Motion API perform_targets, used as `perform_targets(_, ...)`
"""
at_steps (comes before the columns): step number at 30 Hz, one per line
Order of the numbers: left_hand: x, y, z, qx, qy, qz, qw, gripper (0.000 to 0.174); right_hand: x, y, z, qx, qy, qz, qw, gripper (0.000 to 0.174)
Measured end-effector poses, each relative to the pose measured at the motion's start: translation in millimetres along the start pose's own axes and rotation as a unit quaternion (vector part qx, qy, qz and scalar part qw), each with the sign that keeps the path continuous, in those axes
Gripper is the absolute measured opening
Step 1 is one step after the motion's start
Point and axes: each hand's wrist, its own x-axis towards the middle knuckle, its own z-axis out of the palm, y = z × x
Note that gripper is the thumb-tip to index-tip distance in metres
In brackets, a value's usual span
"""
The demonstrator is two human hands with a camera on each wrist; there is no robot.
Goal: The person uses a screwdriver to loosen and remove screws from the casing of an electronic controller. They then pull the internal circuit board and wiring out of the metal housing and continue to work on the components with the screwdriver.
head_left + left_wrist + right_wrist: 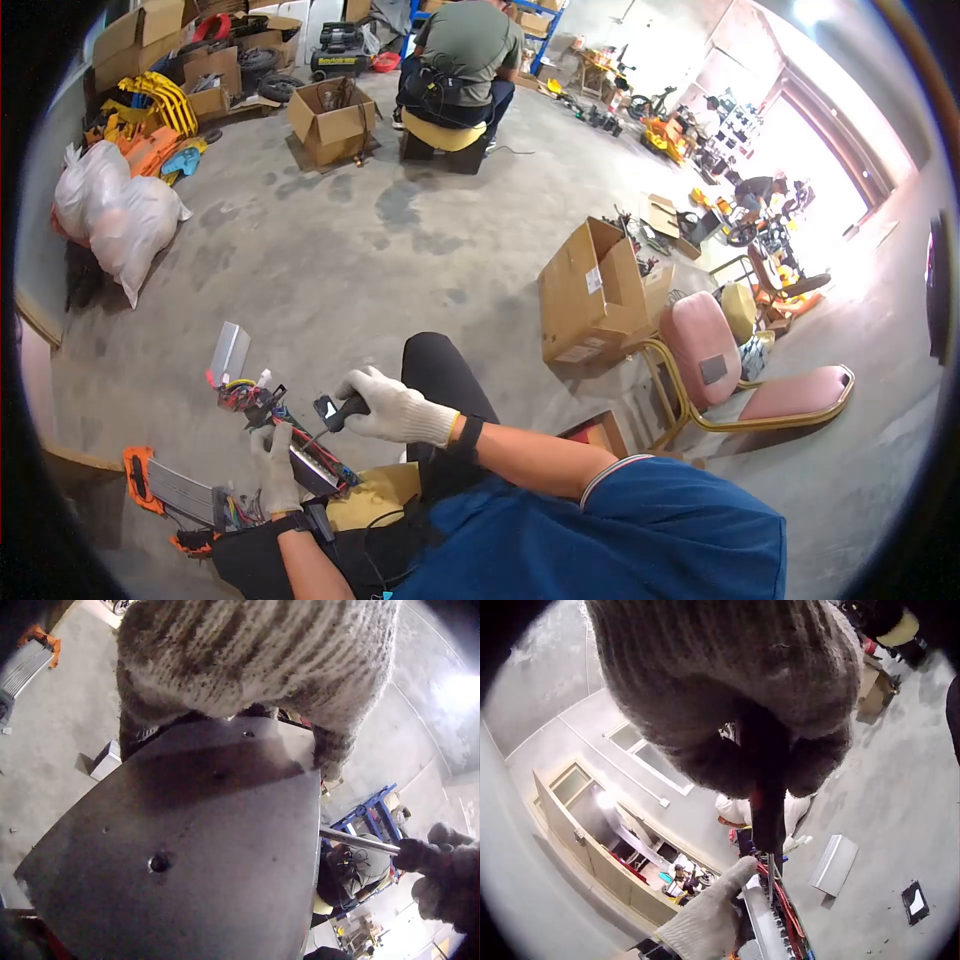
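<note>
My left hand [274, 468], in a knitted glove, grips a long metal housing; its flat grey plate [217, 840] fills much of the left wrist view, with the gloved fingers [255, 660] over its edge. Coloured wires and a row of components [784, 930] run along the housing. My gloved right hand [398, 405] holds the dark handle [769, 817] of a tool like a screwdriver. Its thin metal shaft [360, 841] points at the components, seen in the right wrist view; whether the tip touches is unclear. A silver box [230, 350] lies beyond the wires.
A ribbed metal part with orange ends [180, 488] lies at left. On the floor is a small black piece [915, 902]. Cardboard boxes [590, 290] and a pink chair [700, 350] stand at right; white bags [120, 215] at far left. A person [465, 60] sits ahead.
</note>
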Motion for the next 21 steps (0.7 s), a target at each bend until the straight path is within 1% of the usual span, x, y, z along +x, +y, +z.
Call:
perform_targets(1,2,-4,-1,0.0,-0.003,0.0,1.0,0.04,-2,-8,0,-0.029,0.009,0.047,0.998,0.044)
perform_targets(2,4,-9,-3,-0.011,-0.007,-0.001,1.0,0.04,-2,-13,-2,-0.023,0.005,0.085,0.996,0.04)
perform_targets(3,5,-10,-4,-0.021,-0.01,-0.001,1.0,0.039,1,-19,-7,-0.022,0.006,0.085,0.996,0.04)
perform_targets(5,5,-8,-4,-0.017,-0.011,0.0,1.0,0.039,9,-25,-21,-0.003,-0.115,0.185,0.976,0.04)
perform_targets(6,4,-5,-5,-0.012,-0.012,-0.001,1.0,0.038,8,-13,-13,-0.002,-0.115,0.185,0.976,0.04)
perform_targets(7,2,-3,-5,-0.01,-0.012,-0.002,1.0,0.038,6,8,1,-0.012,-0.053,0.076,0.996,0.039)
perform_targets(8,0,0,-4,0.0,-0.004,-0.001,1.0,0.038,5,20,10,-0.022,0.011,-0.035,0.999,0.038)
perform_targets(10,3,0,-3,0.008,0.006,0.002,1.0,0.038,5,20,12,0.004,0.025,-0.048,0.999,0.037)
perform_targets(12,8,-15,-8,0.004,0.0,0.0,1.0,0.037,2,17,15,0.035,0.035,-0.054,0.997,0.036)
perform_targets(13,7,-5,-1,-0.036,0.004,-0.015,0.999,0.037,0,13,14,-0.002,0.062,-0.023,0.998,0.033)
perform_targets(14,-2,4,2,-0.084,-0.014,-0.058,0.995,0.034,-1,10,15,-0.037,0.082,0.008,0.996,0.03)
perform_targets(15,1,-1,7,-0.128,-0.041,-0.034,0.99,0.032,4,19,16,-0.072,0.069,0.034,0.994,0.027)
perform_targets(16,-24,44,20,-0.189,-0.049,-0.111,0.975,0.025,3,55,22,-0.202,0.034,-0.07,0.976,0.023)
perform_targets(17,-5,17,13,-0.074,-0.043,-0.059,0.995,0.025,5,63,14,-0.243,0.029,-0.157,0.957,0.021)
perform_targets(18,-4,16,13,-0.052,-0.02,-0.057,0.997,0.029,1,35,10,-0.132,0.159,-0.245,0.947,0.02)
perform_targets(19,-3,15,15,-0.04,0.004,-0.065,0.997,0.04,7,23,1,-0.036,0.084,-0.149,0.984,0.023)
perform_targets(20,11,-9,8,-0.004,-0.018,-0.026,1.0,0.042,8,8,-5,-0.027,0.058,-0.089,0.994,0.025)
perform_targets(21,-7,32,6,0.158,0.036,0.007,0.987,0.051,8,1,-7,0.024,0.037,-0.04,0.998,0.028)
